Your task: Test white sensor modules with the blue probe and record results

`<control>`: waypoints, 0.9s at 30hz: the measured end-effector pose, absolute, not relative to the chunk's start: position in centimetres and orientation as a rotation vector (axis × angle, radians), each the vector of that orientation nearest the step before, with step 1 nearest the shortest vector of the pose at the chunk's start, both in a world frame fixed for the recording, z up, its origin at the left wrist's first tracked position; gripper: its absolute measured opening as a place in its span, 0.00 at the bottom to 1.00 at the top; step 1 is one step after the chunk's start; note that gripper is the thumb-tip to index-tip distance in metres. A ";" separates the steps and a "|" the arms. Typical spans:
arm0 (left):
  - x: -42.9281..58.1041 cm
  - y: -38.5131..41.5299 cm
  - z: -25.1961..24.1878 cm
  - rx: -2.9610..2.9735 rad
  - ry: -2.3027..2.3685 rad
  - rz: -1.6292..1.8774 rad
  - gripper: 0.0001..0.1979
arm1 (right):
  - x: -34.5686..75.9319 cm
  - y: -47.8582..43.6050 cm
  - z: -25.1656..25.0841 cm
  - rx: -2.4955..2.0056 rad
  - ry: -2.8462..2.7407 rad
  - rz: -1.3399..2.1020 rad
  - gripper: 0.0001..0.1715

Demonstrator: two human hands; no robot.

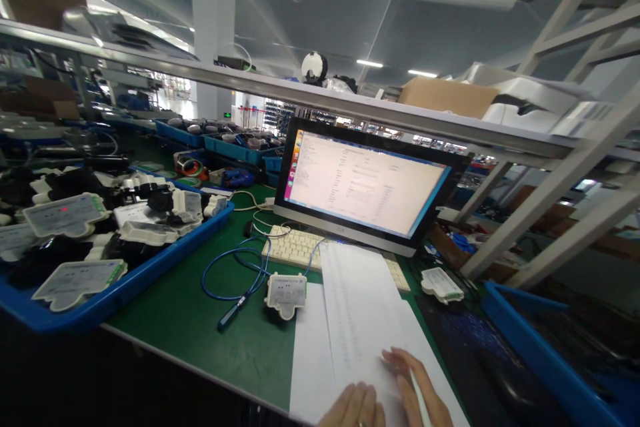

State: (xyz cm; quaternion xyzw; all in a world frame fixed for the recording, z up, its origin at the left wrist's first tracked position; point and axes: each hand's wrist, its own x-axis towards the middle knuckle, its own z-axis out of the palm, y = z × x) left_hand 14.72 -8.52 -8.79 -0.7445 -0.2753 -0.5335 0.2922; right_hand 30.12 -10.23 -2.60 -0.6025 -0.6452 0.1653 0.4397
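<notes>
My left hand (353, 407) lies flat on the white paper sheets (357, 300) at the bottom of the view, its fingers stretched out. Beside it on the right, my right hand (425, 387) is closed around a slim white pen (419, 395), above the same sheets; its fingers are slightly blurred. Printed lines on the top sheet are too faint to read. Left of the paper sits a white module (286, 293) with a blue cable (207, 280) coiled near it. The sheets partly cover a cream keyboard (290, 247).
A monitor (365, 180) stands lit behind the keyboard. The blue tray (165, 263) on the left holds several white modules. Another module (443, 285) lies to the right, near a black mouse (517, 383) and a blue bin (530, 327). A shelf (350, 99) crosses overhead.
</notes>
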 end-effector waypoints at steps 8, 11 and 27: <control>11.7 -11.3 -5.4 -2.459 -0.883 -1.038 0.16 | 25.6 -8.3 0.6 -1.516 -1.212 0.755 0.18; 11.7 -11.4 -5.6 -2.497 -0.871 -0.965 0.16 | 25.3 -7.9 0.0 -1.512 -1.158 0.752 0.13; 11.8 -11.6 -4.8 -2.489 -0.895 -1.006 0.17 | 25.0 -8.2 -0.4 -1.681 -1.398 0.487 0.15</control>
